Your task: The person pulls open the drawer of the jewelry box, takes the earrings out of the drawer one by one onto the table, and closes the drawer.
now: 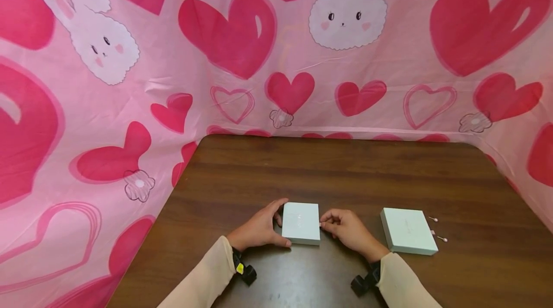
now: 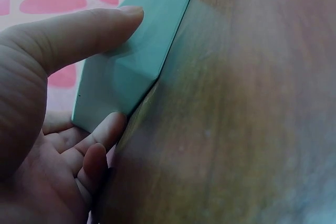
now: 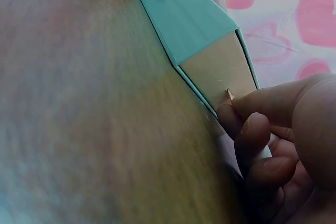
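Observation:
A small pale mint-green slide-out box (image 1: 301, 222) lies flat on the table, with faint lettering on its top. My left hand (image 1: 260, 228) grips it from the left, thumb along the near side and fingers at the far and left sides. In the left wrist view the thumb (image 2: 105, 32) lies against the box's side. At the right end my right hand (image 1: 351, 232) pinches a small pull tab (image 3: 230, 95) on the beige inner drawer (image 3: 218, 69). That drawer sits inside the sleeve in the right wrist view; how far it extends I cannot tell.
A second pale green box (image 1: 408, 230) rests to the right on the brown wooden table (image 1: 345, 169). Beside it lie two small thin pieces with pinkish ball ends, an upper piece (image 1: 434, 219) and a lower piece (image 1: 443, 239). Pink heart-patterned cloth (image 1: 298, 53) hangs behind the table and at its sides.

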